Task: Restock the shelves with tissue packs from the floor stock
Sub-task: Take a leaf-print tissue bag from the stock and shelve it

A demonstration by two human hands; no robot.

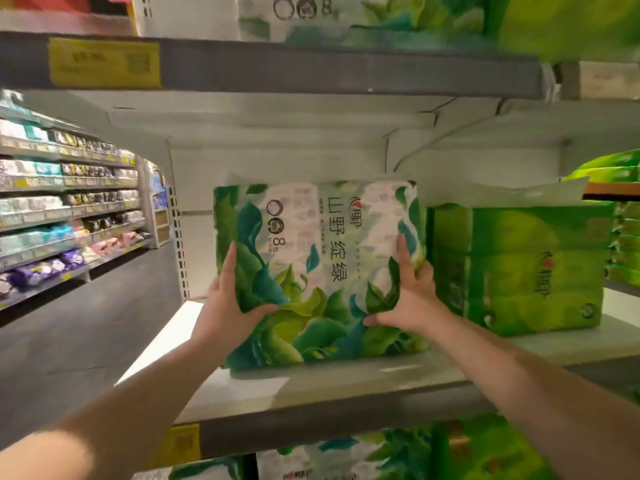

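— How many leaf-print packs do I have?
— One leaf-print pack (318, 271) between my two hands, left hand (228, 306) and right hand (412, 296); one bright green pack (526, 268) stands to its right.

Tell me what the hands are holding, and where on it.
Both hands grip one leaf-printed tissue pack: the left hand on its lower left edge, the right hand on its lower right edge.

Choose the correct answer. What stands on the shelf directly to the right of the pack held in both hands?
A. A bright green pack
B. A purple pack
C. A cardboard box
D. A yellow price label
A: a bright green pack stands on the shelf right of the held leaf-printed pack.
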